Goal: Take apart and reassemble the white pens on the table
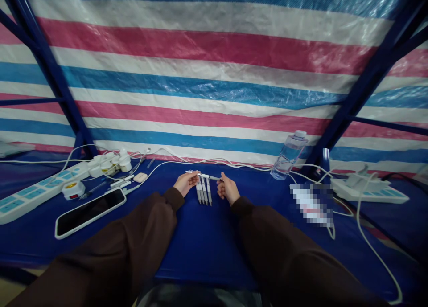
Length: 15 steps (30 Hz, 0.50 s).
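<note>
Between my hands a white pen with a grey grip is held level, crosswise above the table. My left hand pinches its white end, and my right hand closes on the grey end. Just below it, several similar pens lie side by side on the blue tabletop, their grey tips toward me. The upper ends of those pens are partly hidden behind the held pen and my left fingers.
On the left lie a phone, a power strip, white plugs and loose pens. A clear bottle stands at right, near a blurred packet and another power strip. White cables run along the back edge by the striped sheet.
</note>
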Each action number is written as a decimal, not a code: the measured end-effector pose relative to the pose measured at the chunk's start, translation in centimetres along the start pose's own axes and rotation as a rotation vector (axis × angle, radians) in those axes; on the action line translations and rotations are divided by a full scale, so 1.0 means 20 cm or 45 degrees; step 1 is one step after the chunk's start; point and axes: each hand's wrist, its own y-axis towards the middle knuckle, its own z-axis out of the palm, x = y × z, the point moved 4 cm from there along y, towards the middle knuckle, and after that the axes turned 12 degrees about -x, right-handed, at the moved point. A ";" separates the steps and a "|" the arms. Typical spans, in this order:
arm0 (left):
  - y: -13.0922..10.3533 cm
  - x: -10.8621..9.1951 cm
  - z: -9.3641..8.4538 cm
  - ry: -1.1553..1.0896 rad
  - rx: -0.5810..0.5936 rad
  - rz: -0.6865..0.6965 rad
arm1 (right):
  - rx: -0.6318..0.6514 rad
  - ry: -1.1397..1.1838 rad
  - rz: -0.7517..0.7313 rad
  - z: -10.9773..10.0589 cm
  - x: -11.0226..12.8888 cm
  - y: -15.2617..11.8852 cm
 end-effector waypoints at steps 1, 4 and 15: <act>0.00 0.00 0.00 -0.005 -0.011 -0.001 | 0.016 0.029 0.022 0.00 0.00 0.00; 0.01 0.00 -0.01 -0.025 -0.031 -0.005 | 0.090 0.051 0.005 0.01 0.01 0.00; 0.00 0.00 0.00 -0.014 0.001 0.019 | 0.069 0.041 0.014 0.01 0.00 0.01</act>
